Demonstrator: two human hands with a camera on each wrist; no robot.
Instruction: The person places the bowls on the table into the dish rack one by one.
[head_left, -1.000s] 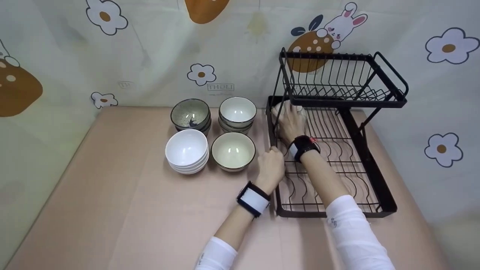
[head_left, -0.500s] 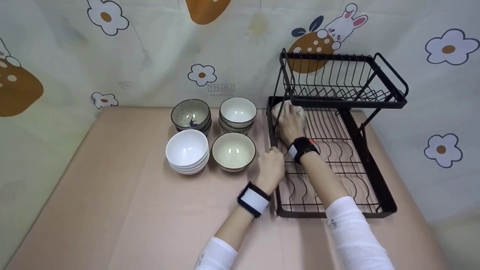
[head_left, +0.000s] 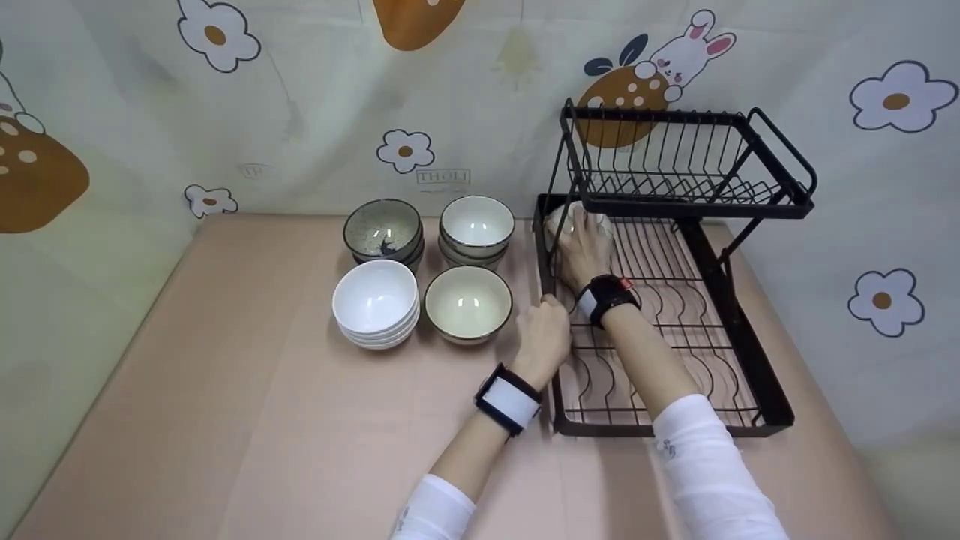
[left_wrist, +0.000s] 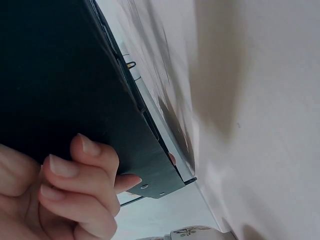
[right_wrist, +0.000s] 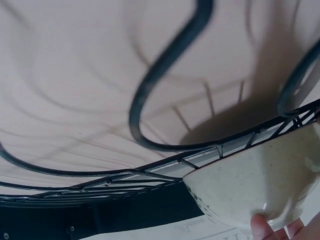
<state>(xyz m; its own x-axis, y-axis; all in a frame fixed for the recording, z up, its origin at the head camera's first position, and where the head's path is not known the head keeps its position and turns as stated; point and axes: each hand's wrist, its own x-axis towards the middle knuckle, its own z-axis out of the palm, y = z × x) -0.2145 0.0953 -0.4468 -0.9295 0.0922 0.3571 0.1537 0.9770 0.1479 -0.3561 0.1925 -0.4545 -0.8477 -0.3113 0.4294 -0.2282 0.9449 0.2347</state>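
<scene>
A black two-tier dish rack stands at the right of the table. My left hand grips the left side of its lower tier; in the left wrist view the fingers curl beside the dark side panel. Under the upper tier, at the rack's back left corner, my right hand holds a pale bowl by its base. The bowl sits rim down against the wires in the right wrist view, with fingertips at its foot. From the head view the hand hides most of it.
Left of the rack are stacked white bowls, grey speckled bowls, white bowls with dark rims and a cream bowl. A printed cloth hangs behind the table. The upper tier overhangs my right hand.
</scene>
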